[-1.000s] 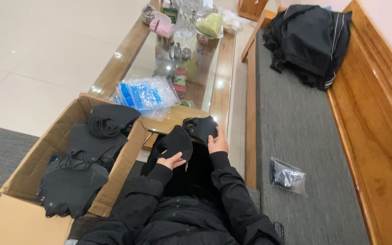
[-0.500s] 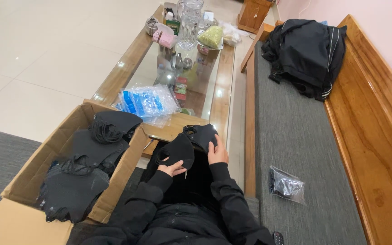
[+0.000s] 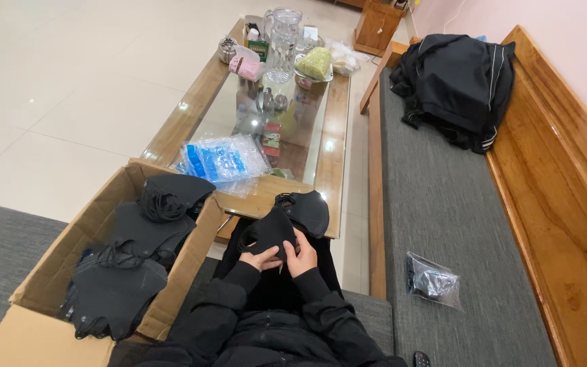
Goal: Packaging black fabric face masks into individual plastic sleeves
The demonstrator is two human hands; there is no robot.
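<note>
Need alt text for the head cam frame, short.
Both hands, left hand and right hand, hold a black face mask over the person's lap. A cardboard box of black masks sits to the left; ahead a glass-topped coffee table, right a wooden bench with a black jacket.

Black masks, brown cardboard, grey cushions

The face masks are plain black, like those in the tan-brown cardboard box; the sleeves are black too. The plastic packets are clear with blue; the bench cushion is mottled grey; the jacket is black with thin white stripes.
</note>
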